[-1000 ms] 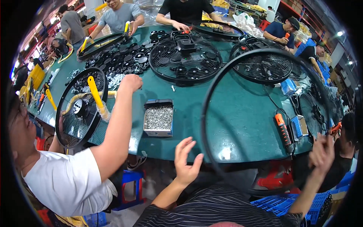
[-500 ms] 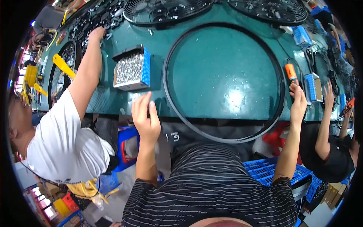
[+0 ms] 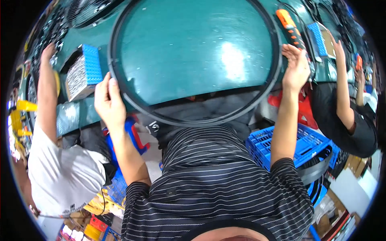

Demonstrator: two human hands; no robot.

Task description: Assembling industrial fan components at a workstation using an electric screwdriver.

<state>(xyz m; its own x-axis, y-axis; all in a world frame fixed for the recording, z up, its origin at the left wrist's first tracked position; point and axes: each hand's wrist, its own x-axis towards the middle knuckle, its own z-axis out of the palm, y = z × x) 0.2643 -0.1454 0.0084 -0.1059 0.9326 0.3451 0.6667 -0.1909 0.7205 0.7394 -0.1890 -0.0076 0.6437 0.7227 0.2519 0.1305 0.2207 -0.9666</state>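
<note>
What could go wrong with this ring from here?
The ring reaches past the table's near edge, so it might drop if it slips.

The left hand is close to the open box of metal bits and could knock it.

The right hand is near the orange tool and might bump it.

We see here a workshop for assembly work, and several things show it. On the green surface (image 3: 173, 52), near its front edge, we find an open box of small metal pieces (image 3: 89, 68) and, toward the right, an orange and black hand tool (image 3: 291, 30). A big black ring (image 3: 189, 121) reaches out over this edge. Farther back at the left lies a round wire guard (image 3: 86, 13). Along the same edge we notice a person in white (image 3: 64, 172) and another in dark clothes (image 3: 362, 136); below it there is a blue plastic crate (image 3: 267, 150).
</note>
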